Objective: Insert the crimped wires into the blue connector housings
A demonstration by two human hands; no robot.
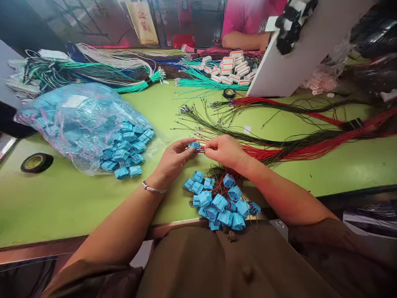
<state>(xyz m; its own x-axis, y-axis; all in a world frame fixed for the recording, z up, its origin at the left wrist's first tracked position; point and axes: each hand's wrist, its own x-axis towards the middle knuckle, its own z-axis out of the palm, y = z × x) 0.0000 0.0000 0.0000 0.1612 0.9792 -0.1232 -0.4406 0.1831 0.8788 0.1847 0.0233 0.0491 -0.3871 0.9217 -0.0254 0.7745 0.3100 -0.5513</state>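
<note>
Both hands meet over the middle of the green table [77, 198]: the left hand [173, 159] pinches a small blue plug housing [195, 145] between thumb and fingertips, and the right hand [225, 151] is closed in a pinch right against the housing's side, seemingly on the end of a thin red wire [203, 150], though the wire tip itself is too small to make out. A silver bangle [153, 189] sits on the left wrist. Just below the hands, at the near table edge, lies a heap of blue housings with wires [221, 203] already trailing out of them, which I take as the finished share of the work. To the left, a clear plastic bag [74, 120] spills many more bare blue housings [127, 155] onto the table, so by my reckoning a good deal is left to do. A long spread of red and dark wires [310, 142] fans off to the right from the hands, well stocked. Farther back lie bundles of green wires [201, 82] and a cluster of white housings [234, 68], near another person's arm [245, 40] in a pink sleeve. A roll of black tape [36, 162] rests at the far left, well apart from the work, and a smaller roll [229, 93] sits beside a white board [307, 49] that leans up on the right.
</note>
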